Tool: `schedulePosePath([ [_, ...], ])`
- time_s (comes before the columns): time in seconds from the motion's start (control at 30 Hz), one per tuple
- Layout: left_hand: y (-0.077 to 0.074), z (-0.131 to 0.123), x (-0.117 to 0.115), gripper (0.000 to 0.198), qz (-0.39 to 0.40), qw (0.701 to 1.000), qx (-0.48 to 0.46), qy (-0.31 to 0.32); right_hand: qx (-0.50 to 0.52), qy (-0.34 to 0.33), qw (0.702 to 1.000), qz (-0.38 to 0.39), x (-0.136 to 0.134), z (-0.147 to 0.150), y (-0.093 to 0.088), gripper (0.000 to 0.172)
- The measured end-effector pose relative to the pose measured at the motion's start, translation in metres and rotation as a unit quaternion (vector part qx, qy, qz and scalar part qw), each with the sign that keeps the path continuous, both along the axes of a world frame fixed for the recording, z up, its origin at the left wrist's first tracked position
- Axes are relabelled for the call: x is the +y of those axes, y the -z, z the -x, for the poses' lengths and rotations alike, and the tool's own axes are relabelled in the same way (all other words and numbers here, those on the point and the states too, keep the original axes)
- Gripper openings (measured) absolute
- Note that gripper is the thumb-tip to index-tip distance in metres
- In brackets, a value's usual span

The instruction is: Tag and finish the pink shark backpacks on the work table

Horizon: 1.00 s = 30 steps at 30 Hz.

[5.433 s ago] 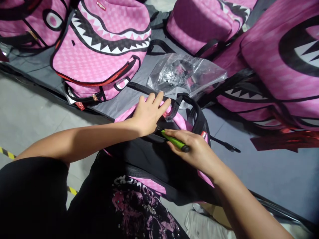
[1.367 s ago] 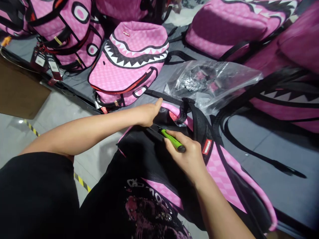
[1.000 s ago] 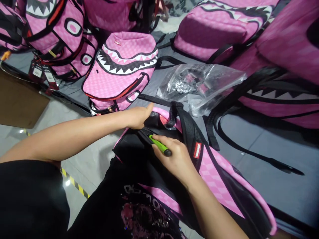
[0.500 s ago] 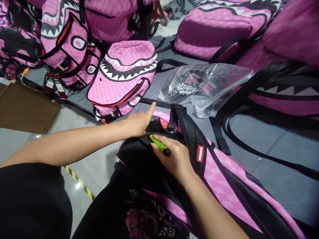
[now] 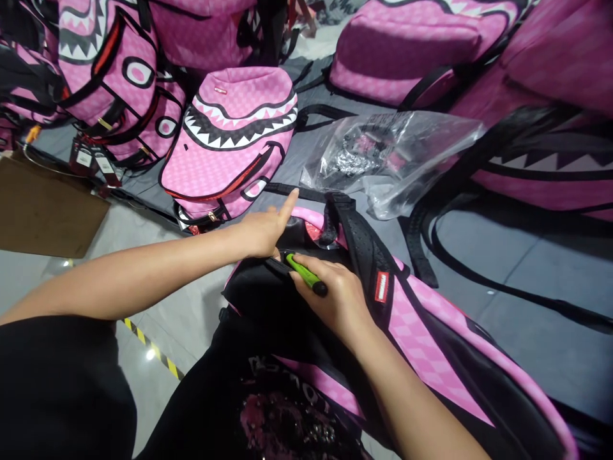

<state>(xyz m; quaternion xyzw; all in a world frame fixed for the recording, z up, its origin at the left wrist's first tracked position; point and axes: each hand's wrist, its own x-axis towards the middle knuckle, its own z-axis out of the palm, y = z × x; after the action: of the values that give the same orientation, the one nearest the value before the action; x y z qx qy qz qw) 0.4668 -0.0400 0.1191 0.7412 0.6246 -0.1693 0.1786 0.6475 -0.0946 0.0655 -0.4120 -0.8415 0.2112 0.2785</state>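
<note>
A pink and black backpack (image 5: 431,345) lies across my lap and the table edge, its black side facing up. My right hand (image 5: 332,291) is closed round a slim green tool with a black end (image 5: 308,275), tip toward the backpack's top; its exact kind is unclear. Touching that spot, my left hand (image 5: 268,233) has one finger stretched out and the others curled onto a black edge of the backpack. Those curled fingertips are partly hidden. A black shoulder strap (image 5: 364,246) with a red label (image 5: 382,287) runs beside my right hand.
A pink backpack with a shark-mouth print (image 5: 230,140) lies just beyond my left hand. A clear plastic bag (image 5: 387,160) rests on the grey table cover (image 5: 517,255). More pink backpacks (image 5: 412,51) are piled behind. A cardboard box (image 5: 48,204) stands at the left.
The view has shifted slightly, so the background sits a little higher and further left. Both hands stay at the backpack's top, with the green tool still in my right hand.
</note>
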Motion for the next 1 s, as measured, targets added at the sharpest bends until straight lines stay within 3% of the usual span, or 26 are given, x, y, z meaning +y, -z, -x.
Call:
schedulePosePath([
  [0.17,0.005,-0.011,-0.006,0.130,-0.084,0.995,0.059,0.015,0.007,0.010,1.000,0.025,0.001,0.000,0.002,0.022],
  [0.3,0.005,-0.005,-0.005,0.131,-0.060,0.996,0.027,0.057,0.017,0.007,0.999,0.029,-0.001,-0.003,0.002,0.024],
  [0.53,-0.001,0.009,0.005,0.118,-0.027,0.996,-0.013,0.089,0.105,-0.010,0.994,-0.022,-0.010,-0.015,-0.005,0.022],
  [0.63,0.001,0.013,0.004,0.119,-0.034,0.994,-0.046,0.093,0.137,0.001,0.985,-0.105,-0.015,-0.024,-0.016,0.042],
  [0.7,0.005,0.015,0.001,0.118,-0.048,0.993,-0.075,0.081,0.116,0.045,0.976,-0.177,-0.010,-0.028,-0.024,0.053],
  [0.77,0.009,0.016,-0.003,0.117,-0.068,0.990,-0.113,0.054,0.070,0.042,0.971,-0.225,0.003,-0.026,-0.030,0.047],
  [0.9,0.019,0.025,-0.011,0.118,-0.071,0.974,-0.210,-0.037,-0.057,-0.110,0.966,-0.228,0.041,-0.005,-0.030,0.021],
  [1.0,0.025,0.035,-0.015,0.105,-0.020,0.953,-0.290,-0.080,-0.134,-0.130,0.964,-0.188,0.057,0.021,-0.023,0.016],
])
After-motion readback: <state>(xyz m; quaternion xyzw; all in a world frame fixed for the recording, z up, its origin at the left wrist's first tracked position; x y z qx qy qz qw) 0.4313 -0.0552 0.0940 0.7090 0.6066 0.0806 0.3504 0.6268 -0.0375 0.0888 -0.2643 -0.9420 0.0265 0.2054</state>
